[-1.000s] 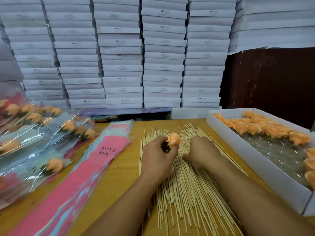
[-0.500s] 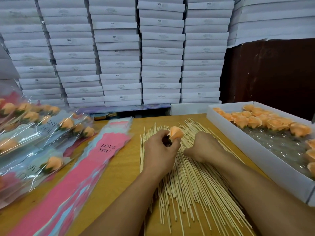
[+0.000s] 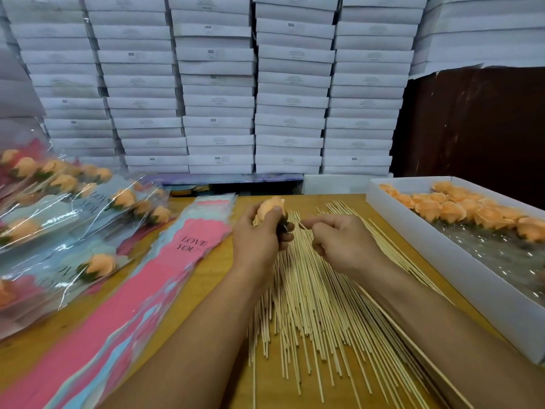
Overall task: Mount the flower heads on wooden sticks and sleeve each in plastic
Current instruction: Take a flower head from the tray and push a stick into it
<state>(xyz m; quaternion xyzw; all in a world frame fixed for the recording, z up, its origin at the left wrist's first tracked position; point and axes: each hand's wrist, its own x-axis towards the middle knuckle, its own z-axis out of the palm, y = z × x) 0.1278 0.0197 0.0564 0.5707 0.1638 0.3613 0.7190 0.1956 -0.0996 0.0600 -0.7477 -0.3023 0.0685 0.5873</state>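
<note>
Step in hand is mounting: above the far end of the stick pile (image 3: 318, 305), the left hand (image 3: 259, 243) grips a soft peach flower head (image 3: 269, 207), and the right hand (image 3: 342, 243) pinches one thin, straight wooden stick (image 3: 383, 312). Next, the tip must likely meet the green base squarely. The glossy sleeves (image 3: 165, 278) lie left of the pile.

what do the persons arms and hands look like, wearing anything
Both arms are bare from the bottom edge of the view to the fingertips: no sleeves, no gloves. The left hand and right hand show no rings, and neither wrist carries a watch or bracelet. No markings or bandages show on the forearms. The fingernails are mostly hidden or too small to judge.
</note>
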